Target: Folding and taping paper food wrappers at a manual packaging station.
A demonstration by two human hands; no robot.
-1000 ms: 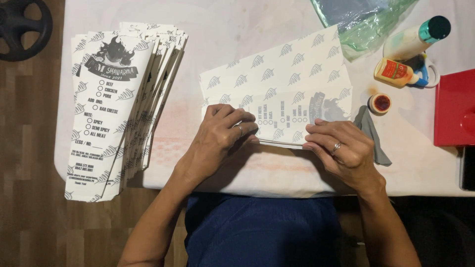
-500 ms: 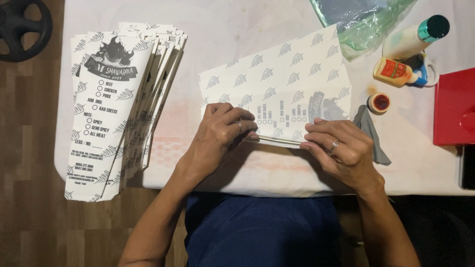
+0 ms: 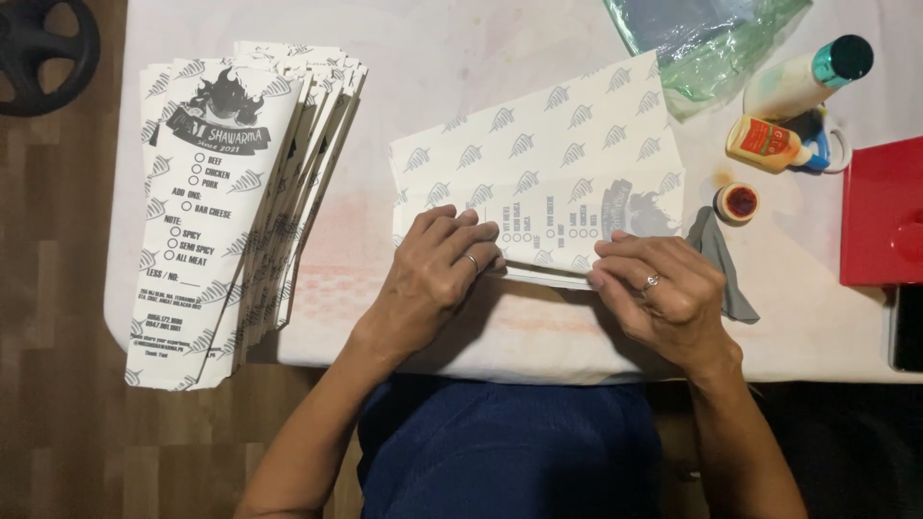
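Your printed paper sheet lies flat near the front edge of the white table, a little right of its middle, with its lower flap folded up so the grey printed panel faces you. Your left hand lies palm down on the lower left part of that fold, fingers loosely curled and pressing the paper, closed around nothing. Your right hand presses the fold's lower right edge with bent fingertips, pinning the paper rather than gripping it. Both hands sit just inside the table's front edge, with your wrists hanging over it.

Touching your right hand on its far side lies a small grey cloth, and just beyond it a small round red-filled cap. Toward the right back corner stand an orange glue bottle and a lying white bottle with a teal cap, beside a crumpled green plastic bag. A red box fills the right edge.

On the left edge, a fanned stack of printed sleeves overhangs the front. Bare table shows between the stack and your sheet, and behind the sheet toward the back edge.
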